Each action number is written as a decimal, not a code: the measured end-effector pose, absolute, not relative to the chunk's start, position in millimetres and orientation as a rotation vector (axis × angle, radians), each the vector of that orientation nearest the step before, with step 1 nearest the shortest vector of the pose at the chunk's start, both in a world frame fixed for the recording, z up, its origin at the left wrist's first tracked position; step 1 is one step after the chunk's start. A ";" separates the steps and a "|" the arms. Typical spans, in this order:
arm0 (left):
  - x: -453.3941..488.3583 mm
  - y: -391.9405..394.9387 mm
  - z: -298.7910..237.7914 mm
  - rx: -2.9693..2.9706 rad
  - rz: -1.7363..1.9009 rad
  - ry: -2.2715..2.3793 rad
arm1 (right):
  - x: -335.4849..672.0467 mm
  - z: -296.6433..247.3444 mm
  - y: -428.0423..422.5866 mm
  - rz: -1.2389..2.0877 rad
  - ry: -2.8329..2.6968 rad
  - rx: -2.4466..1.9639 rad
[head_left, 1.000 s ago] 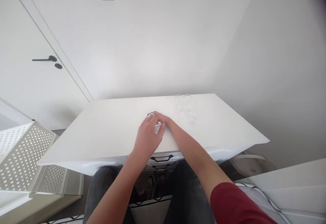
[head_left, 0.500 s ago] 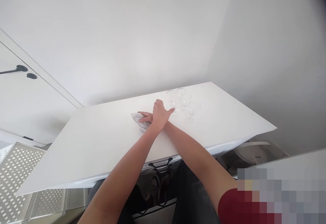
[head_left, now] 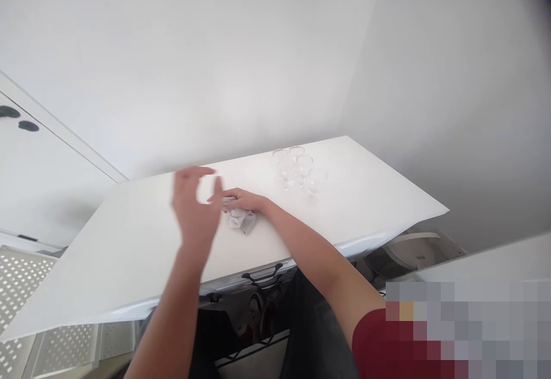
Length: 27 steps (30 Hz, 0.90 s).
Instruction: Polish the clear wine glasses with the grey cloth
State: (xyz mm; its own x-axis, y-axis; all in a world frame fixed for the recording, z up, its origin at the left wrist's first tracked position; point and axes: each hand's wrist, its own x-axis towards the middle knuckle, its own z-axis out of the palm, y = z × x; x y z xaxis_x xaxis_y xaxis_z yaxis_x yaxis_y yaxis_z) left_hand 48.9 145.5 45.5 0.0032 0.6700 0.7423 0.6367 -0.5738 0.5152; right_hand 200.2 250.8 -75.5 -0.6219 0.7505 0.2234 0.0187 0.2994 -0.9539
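Observation:
My left hand (head_left: 196,198) is raised over the left-middle of the white table, blurred by motion. Its thumb and fingers are spread in a C shape, and nothing shows between them. Just to its right, my right hand (head_left: 241,199) presses down on the tabletop with a crumpled white cloth (head_left: 241,220) under its fingers. Part of that cloth is hidden by the hand. Several clear stemmed glasses (head_left: 303,166) stand in a cluster toward the back right of the table, apart from both hands.
The white tabletop (head_left: 142,241) meets a white wall behind it. Below its front edge are black handles (head_left: 262,275). A round appliance (head_left: 408,255) sits under the right side, perforated white panels (head_left: 64,347) at the lower left. A door (head_left: 38,178) stands at left.
My left hand has moved left, away from beside the glasses and off my right arm. My right hand has shifted slightly left with the cloth, which is bunched up more. The view has turned slightly.

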 end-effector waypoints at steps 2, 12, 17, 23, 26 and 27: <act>8.3 144.3 43.3 2.083 1.796 1.626 | 195.0 -77.1 249.5 1.298 -2.007 -0.706; -1.4 183.2 -54.4 2.248 0.926 1.679 | 217.7 -87.3 139.9 0.352 -2.437 -1.404; 89.4 199.4 -74.9 2.466 0.486 1.393 | 341.5 -91.0 69.1 0.310 -2.136 -1.779; 168.1 227.3 -75.2 2.542 0.170 1.253 | 427.1 -92.8 63.5 0.051 -1.574 -2.419; 185.5 237.1 -79.6 2.581 0.102 1.234 | 448.8 -94.8 93.3 0.061 -1.514 -2.456; 189.2 239.7 -81.3 2.586 0.103 1.238 | 454.5 -95.0 105.9 0.069 -1.495 -2.472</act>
